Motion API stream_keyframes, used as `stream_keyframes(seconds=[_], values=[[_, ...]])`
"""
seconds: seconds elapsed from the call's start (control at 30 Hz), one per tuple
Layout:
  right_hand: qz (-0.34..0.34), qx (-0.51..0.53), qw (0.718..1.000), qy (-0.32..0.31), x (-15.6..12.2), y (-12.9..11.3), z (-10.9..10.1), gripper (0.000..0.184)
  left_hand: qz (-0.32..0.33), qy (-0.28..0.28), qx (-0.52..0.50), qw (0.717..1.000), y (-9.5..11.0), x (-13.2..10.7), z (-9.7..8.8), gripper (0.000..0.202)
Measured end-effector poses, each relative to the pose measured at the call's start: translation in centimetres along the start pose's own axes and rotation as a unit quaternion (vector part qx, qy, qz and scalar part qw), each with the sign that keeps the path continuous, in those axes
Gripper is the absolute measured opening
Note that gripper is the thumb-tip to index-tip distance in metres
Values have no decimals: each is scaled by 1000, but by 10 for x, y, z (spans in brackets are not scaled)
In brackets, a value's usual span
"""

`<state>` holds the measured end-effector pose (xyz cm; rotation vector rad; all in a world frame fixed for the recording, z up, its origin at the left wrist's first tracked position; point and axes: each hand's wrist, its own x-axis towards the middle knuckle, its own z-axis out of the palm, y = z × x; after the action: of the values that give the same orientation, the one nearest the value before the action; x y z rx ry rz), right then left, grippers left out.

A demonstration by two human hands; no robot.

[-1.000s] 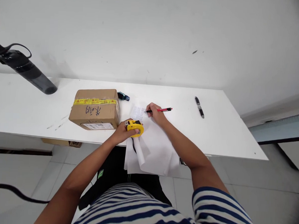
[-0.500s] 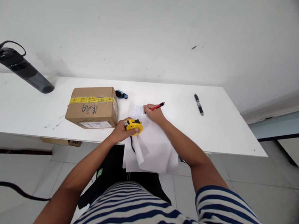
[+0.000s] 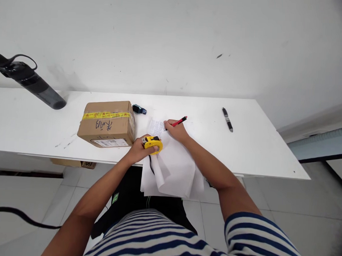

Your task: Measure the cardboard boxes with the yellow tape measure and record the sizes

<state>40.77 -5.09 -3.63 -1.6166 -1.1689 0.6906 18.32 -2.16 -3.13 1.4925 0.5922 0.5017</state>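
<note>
My left hand [image 3: 139, 150] is closed around a yellow tape measure [image 3: 153, 145], resting over the left side of the paper sheets [image 3: 178, 167]. In my right hand [image 3: 177, 130] is a red and black pen [image 3: 179, 121], its tip down at the handwritten lines near the top of the paper. The sheets hang over the table's front edge, with one corner curled up below the tape measure. A dark strap hangs beneath my left hand. The pen's tip is mostly hidden by my fingers.
Left of my hands sits a taped cardboard box [image 3: 105, 124], with a small dark glossy object [image 3: 139, 109] beside its back corner. A dark bottle [image 3: 38, 83] stands farther left on the white table [image 3: 261, 155]. Another black and silver pen [image 3: 227, 119] lies to the right.
The view has shifted slightly, so the box and bottle appear a little farther right. Both hands keep their hold, and the pen has barely moved on the paper.
</note>
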Motion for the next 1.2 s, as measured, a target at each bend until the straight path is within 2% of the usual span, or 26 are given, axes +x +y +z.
stream_keyframes(seconds=[0.17, 0.33, 0.53, 0.63, 0.8, 1.1, 1.2], values=[[-9, -15, 1000, 24, -1, -1, 0, 38, -2, 1, 0, 1000, 1, 0, 0, 44], [-4, -7, 1000, -2, -3, -2, 0, 38, -3, 3, 5, 1000, 4, -1, 1, 47], [-12, -9, 1000, 15, -3, 0, 1, 38, -3, 5, -12, 1000, 2, 0, 1, 44], [3, -15, 999, 44, -3, 1, 1, 38, 2, 2, -22, 1000, 3, 1, 1, 42], [2, -2, 1000, 2, -2, -1, 0, 38, 1, 2, -15, 1000, 4, 0, 1, 42], [17, -5, 998, 53, -3, -2, 1, 42, 2, 7, -20, 1000, 6, -1, 2, 44], [21, 0, 999, 25, -2, -2, 0, 39, 1, 2, -19, 1000, 6, -1, 2, 44]])
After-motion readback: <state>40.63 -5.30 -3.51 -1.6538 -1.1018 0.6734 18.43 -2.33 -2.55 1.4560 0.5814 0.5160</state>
